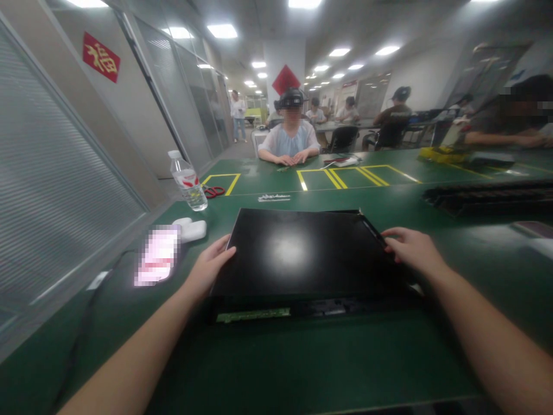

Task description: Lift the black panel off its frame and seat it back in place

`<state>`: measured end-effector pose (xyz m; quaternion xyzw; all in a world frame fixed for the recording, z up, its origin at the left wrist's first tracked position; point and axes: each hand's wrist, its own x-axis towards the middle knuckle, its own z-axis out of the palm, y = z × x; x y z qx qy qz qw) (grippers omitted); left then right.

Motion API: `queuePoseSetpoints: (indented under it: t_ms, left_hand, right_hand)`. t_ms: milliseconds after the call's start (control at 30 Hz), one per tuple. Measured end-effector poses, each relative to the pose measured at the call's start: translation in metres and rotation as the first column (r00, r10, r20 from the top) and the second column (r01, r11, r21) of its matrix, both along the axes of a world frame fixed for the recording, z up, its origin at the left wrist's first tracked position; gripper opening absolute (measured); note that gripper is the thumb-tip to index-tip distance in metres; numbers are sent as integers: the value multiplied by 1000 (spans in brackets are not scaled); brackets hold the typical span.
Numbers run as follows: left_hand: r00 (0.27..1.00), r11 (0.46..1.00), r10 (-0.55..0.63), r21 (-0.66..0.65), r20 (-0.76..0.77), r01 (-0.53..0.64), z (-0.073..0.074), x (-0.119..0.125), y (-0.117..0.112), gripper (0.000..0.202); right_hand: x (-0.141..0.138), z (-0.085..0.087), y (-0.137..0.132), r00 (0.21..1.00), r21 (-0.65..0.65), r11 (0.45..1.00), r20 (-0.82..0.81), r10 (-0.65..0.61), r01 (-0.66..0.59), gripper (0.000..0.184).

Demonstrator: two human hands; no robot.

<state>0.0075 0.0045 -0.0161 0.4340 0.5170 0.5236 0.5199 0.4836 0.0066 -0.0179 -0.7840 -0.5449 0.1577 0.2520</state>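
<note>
A glossy black display panel [298, 253] lies over a black frame [345, 304], slightly out of line with it, and reflects a round patch of light. Along the near side of the frame shows a narrow green circuit board [253, 315]. My left hand [215, 260] grips the panel's left edge, thumb on top and fingers partly hidden underneath. On the opposite side, my right hand [410, 249] has its thumb and fingers closed at the right edge of the frame, close beside the panel. Whether those fingertips also touch the panel is unclear.
To the left are a water bottle [189, 181], red-handled scissors [215, 191], a white case [193, 230], a lit phone [158, 256] and a cable [84, 314]. Small white pieces [274, 197] lie beyond the panel. A person [291, 138] sits opposite; dark strips [488, 196] lie right.
</note>
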Motion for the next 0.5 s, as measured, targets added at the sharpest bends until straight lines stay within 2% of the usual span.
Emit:
queuePoseSetpoints:
  t_ms: [133, 267, 500]
  left_hand:
    - [978, 998, 21, 60, -208, -9, -8, -9, 6, 75]
    - [888, 985, 91, 170, -451, -15, -19, -17, 14, 72]
    - [819, 982, 88, 188, -567, 24, -29, -17, 17, 72]
  right_hand:
    - [-1, 0, 0, 1000, 17, 1000, -13, -9, 10, 33]
    - [-2, 2, -1, 999, 25, 1000, -30, -15, 16, 31]
    - [1, -2, 1, 999, 41, 999, -36, -7, 8, 29]
